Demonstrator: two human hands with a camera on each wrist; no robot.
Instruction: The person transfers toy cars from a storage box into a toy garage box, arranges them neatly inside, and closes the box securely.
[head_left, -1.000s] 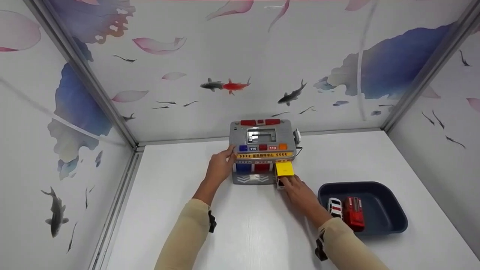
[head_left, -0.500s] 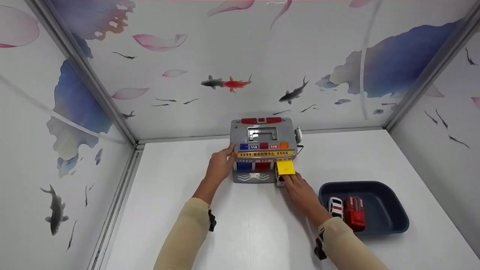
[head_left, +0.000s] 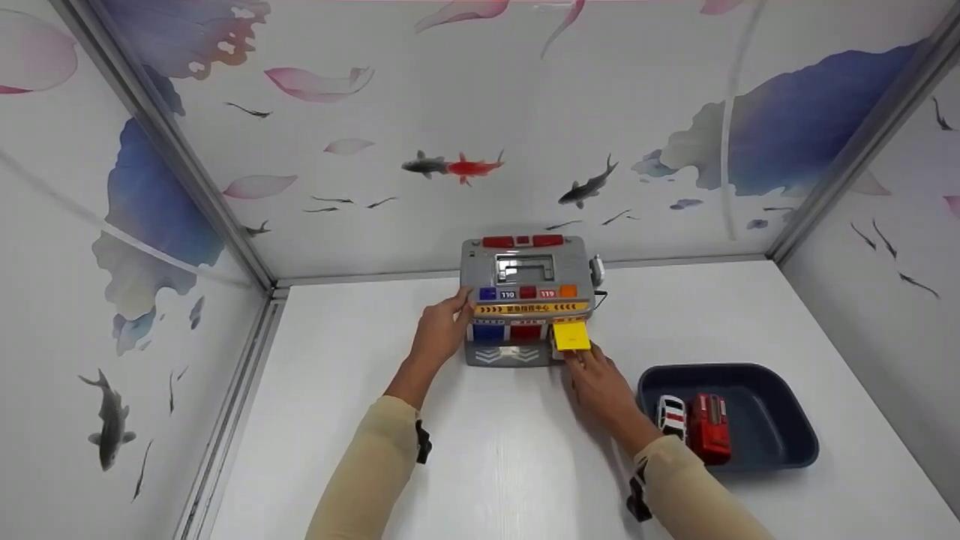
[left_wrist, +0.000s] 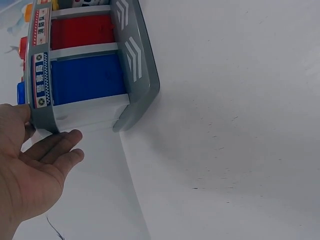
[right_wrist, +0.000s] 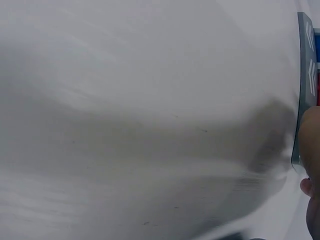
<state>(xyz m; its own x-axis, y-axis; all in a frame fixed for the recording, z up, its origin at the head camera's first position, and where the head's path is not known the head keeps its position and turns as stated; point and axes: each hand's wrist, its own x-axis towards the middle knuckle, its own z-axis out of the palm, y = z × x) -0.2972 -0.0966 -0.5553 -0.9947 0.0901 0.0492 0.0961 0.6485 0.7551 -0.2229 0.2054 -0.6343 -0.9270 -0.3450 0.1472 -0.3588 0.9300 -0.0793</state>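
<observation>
A grey toy emergency station [head_left: 525, 300] with red, blue and orange buttons stands against the back wall. Its blue door [left_wrist: 89, 79] and red door [left_wrist: 82, 31] are down, while a yellow door [head_left: 571, 337] is swung up. My left hand [head_left: 441, 330] holds the station's left edge, thumb at the front and fingers underneath. Under the yellow door, my right hand [head_left: 600, 381] reaches to a white toy car [head_left: 558, 354] that sits almost wholly in the bay; its fingertips touch the car's rear end. The right wrist view shows only part of that hand [right_wrist: 311, 145].
A dark blue tray [head_left: 772, 420] stands at the right of the white table [head_left: 480, 465], holding a white toy car with a red stripe [head_left: 672, 415] and a red toy fire engine [head_left: 709, 429]. White printed panels [head_left: 487, 97] enclose the table's back and sides.
The white toy car has gone further into the bay under the yellow door, with my right fingers at its rear. My left hand keeps its hold on the station.
</observation>
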